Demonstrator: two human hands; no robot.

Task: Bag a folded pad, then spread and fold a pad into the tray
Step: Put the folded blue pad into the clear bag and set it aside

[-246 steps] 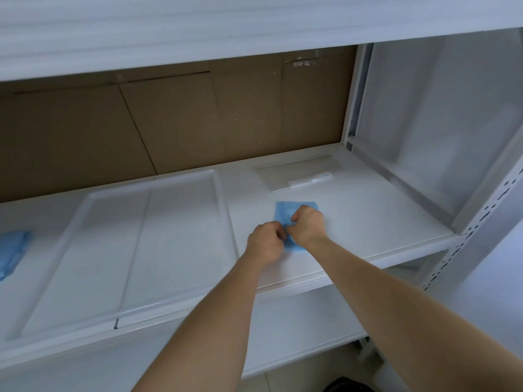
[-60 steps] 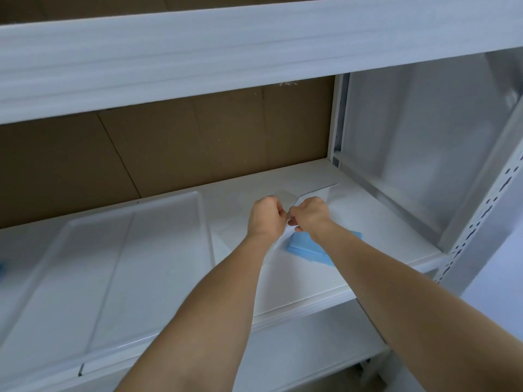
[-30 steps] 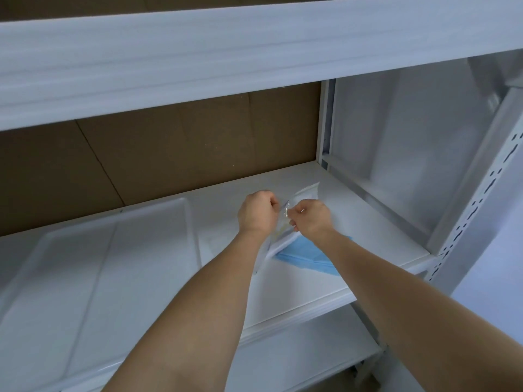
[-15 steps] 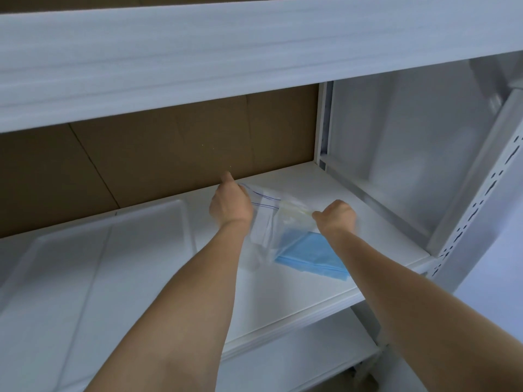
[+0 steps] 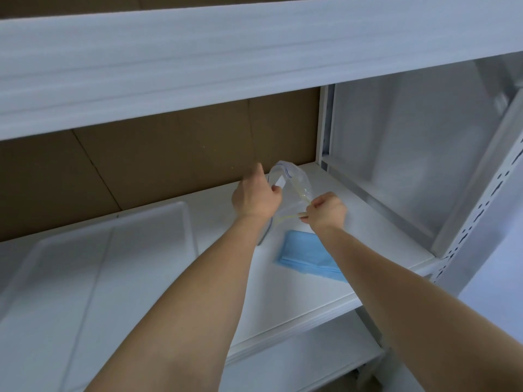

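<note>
A clear zip bag (image 5: 294, 185) is held up above the shelf between both hands, its mouth pulled into an open loop. My left hand (image 5: 254, 198) grips the bag's left edge. My right hand (image 5: 325, 212) pinches the right side of the mouth. A folded blue pad (image 5: 304, 254) lies flat on the white shelf (image 5: 283, 292) just below the bag, partly covered by my right forearm. The white tray (image 5: 99, 267) lies on the shelf to the left.
Brown cardboard (image 5: 169, 154) backs the shelf. A white upper shelf edge (image 5: 254, 52) runs across overhead. The rack's side panel and perforated upright (image 5: 486, 199) stand on the right. A lower shelf (image 5: 297, 363) shows beneath.
Both hands left the folded pad and took up the bag. Over the last second they pulled its mouth apart; now they have drawn closer, and the mouth bulges open.
</note>
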